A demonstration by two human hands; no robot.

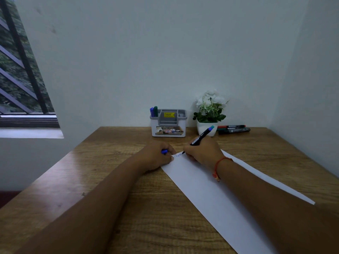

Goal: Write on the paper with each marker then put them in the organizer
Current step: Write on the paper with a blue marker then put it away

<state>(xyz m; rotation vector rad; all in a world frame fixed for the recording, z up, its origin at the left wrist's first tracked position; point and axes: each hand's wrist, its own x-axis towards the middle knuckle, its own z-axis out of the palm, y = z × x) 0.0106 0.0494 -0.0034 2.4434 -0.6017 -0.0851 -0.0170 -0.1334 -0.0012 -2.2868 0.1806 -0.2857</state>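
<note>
while the right hand [201, 152] has its grip clamped on the marker [200, 136], tip down on the top end of the paper [211, 189] just right of centre frame, the likeliest trouble is the sheet creeping. the left hand [156, 155] pins only the paper's upper left edge, because its grip is curled round the blue cap [164, 151]. the long strip lies skewed across the bench [110, 180] with the right forearm over it, so a shift of that arm could drag the sheet and spoil the stroke. the writing hand sits right beside the fresh line and could smear it. the cap, only partly showing between the fingers, might slip out and roll. a later reach for the three loose markers [233, 128], right of centre, could knock the plant pot [206, 127] just beside them. the organizer [168, 125], at centre against the wall, already holds two markers [153, 111] in its left compartment. its yellow sticker [169, 114] seems to read "49.00", and the front label [169, 130] shows "42" and the letters "op". the handwriting and the print on the marker barrels are too small to read.
</note>
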